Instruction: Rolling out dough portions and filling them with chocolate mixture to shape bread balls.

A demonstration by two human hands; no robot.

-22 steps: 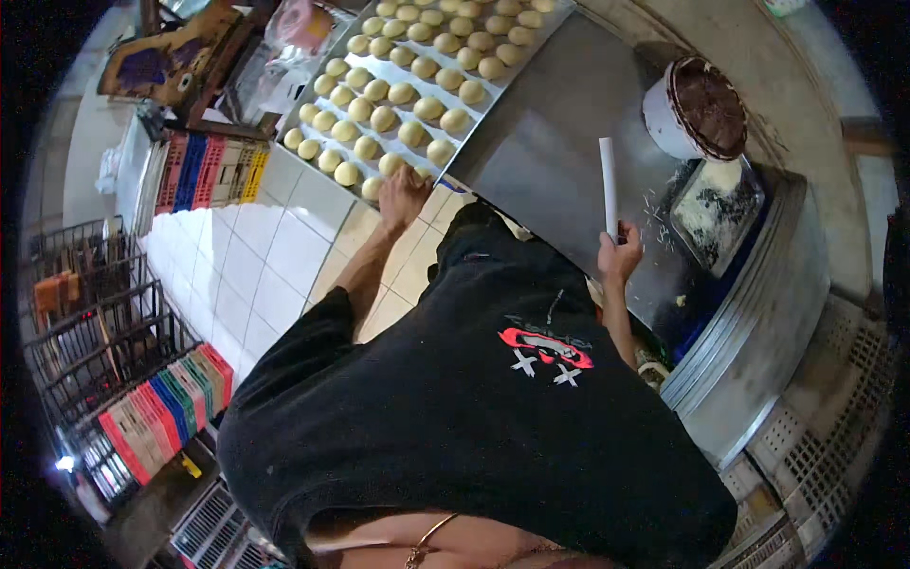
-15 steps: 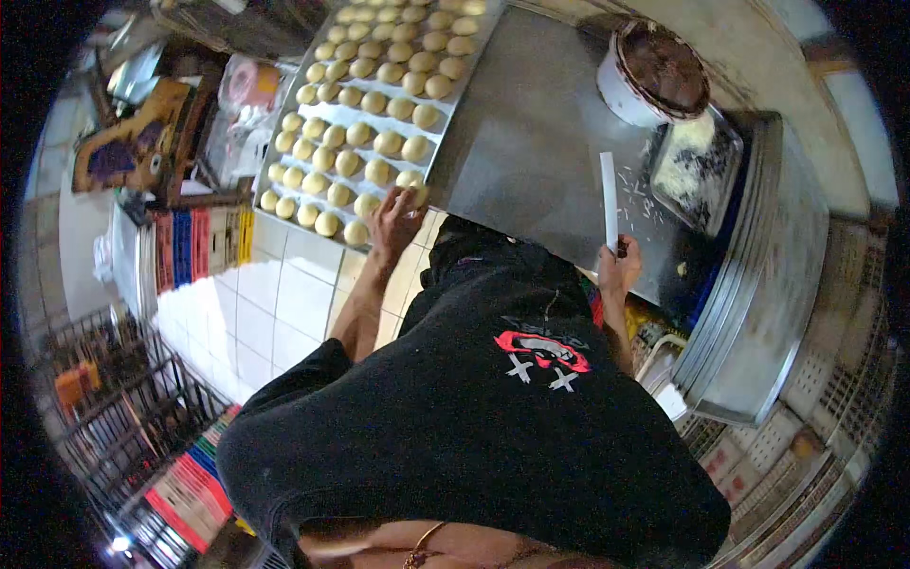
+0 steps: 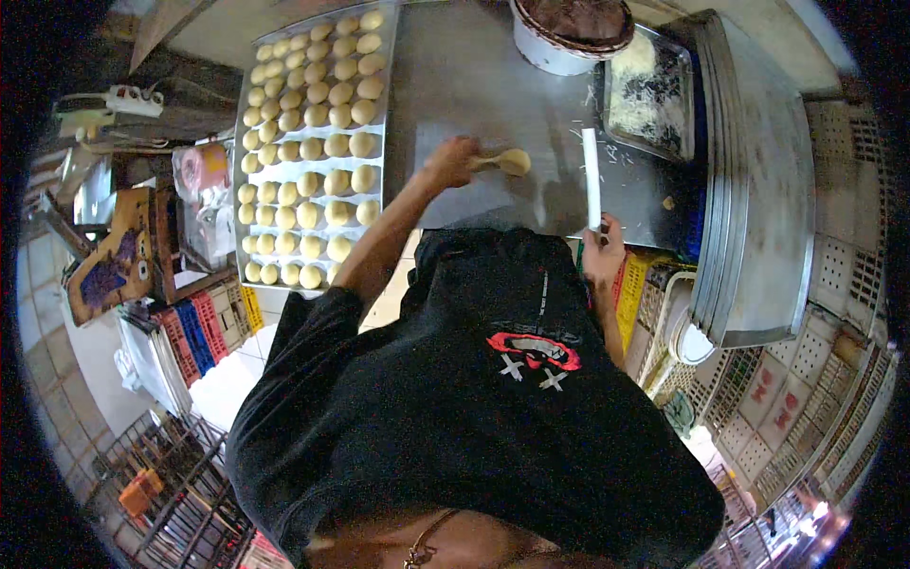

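My left hand (image 3: 453,161), a little blurred, is over the metal table, its fingers stretched to a pale round dough ball (image 3: 515,162). The ball sits at the fingertips. It looks held there, though blur hides the exact grip. At the table's near edge, my right hand (image 3: 604,251) is closed round the lower end of a flat white strip (image 3: 591,175), like a thin scraper, which points away from me. On the left, a lined baking tray (image 3: 388,95) carries many dough balls (image 3: 308,213) in rows.
A white tub of brown filling (image 3: 559,59) stands at the far side. Right of it lies a metal tray (image 3: 654,140) with pale shreds, some scattered on the table (image 3: 445,90). Stacked metal trays (image 3: 758,275) rise at the right; colored crates (image 3: 194,332) stand lower left.
My left hand has moved right from the baking tray to over the table, with a dough ball at its fingers. The right hand still holds the strip. The view has turned.
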